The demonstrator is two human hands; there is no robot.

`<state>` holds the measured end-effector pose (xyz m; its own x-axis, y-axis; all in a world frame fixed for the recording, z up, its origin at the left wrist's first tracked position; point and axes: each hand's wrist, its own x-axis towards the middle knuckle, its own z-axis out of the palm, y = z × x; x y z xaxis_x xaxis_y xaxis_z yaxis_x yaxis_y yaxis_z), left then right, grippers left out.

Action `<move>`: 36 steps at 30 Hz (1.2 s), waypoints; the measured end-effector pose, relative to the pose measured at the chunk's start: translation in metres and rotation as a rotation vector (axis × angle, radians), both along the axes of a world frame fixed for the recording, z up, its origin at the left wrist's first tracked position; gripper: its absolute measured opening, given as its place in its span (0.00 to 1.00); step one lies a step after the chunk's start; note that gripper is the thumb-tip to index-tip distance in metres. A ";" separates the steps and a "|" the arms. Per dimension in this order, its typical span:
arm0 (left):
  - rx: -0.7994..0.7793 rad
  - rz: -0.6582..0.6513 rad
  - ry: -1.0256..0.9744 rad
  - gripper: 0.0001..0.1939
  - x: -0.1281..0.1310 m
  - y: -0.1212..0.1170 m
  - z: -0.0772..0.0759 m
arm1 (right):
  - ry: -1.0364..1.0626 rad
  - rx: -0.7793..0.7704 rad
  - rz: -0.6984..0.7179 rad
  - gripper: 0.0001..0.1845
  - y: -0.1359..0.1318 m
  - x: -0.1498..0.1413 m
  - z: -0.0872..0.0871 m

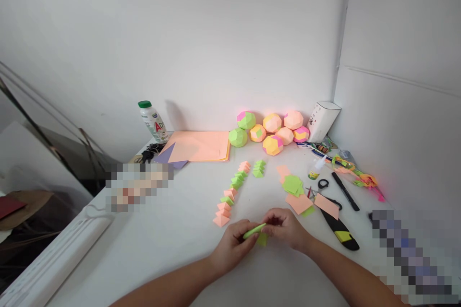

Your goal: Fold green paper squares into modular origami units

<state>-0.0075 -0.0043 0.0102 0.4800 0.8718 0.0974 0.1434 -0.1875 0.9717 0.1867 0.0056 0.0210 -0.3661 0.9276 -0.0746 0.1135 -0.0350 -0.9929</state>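
Fig.: both hands at work low over the desk (173, 230), nr. the front end of a row of folded paper units (229, 194). The L. hand (232, 244) pinches a green paper pc. (253, 231), thumb vs. fingers; the R. hand (286, 229) is curled at the pc.'s R. end, but whether it grips or only touches, can't tell. Handling (judged): v. light, thin, fairly stiff along a fold, not slippery, easily creased or crushed; best held gently by its edges, w/ fingertips. Hard to make out: fold layout, R. fingertips, far side of the pc. A yellow-green bit (264, 239) below is partly covered; separate or attached, unclear. Forearms are cut off at the bottom edge; pixelated patches L. (140, 184) and R. (410, 254) hide whatever is there.
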 end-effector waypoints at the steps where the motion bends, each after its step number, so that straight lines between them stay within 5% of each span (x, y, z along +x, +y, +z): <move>1: 0.004 -0.002 0.003 0.15 0.000 0.000 0.000 | 0.011 -0.013 0.000 0.16 0.000 0.000 -0.001; 24: 0.004 -0.044 0.021 0.15 -0.001 -0.001 -0.002 | 0.078 -0.003 -0.026 0.13 0.000 -0.002 0.003; 36: -0.411 0.032 -0.310 0.14 0.004 0.001 -0.006 | 0.154 -0.072 0.017 0.15 -0.002 0.001 0.000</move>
<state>-0.0030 -0.0033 0.0046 0.4551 0.8818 -0.1234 -0.1636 0.2190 0.9619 0.1872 0.0036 0.0208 -0.3938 0.9154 -0.0830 -0.0382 -0.1065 -0.9936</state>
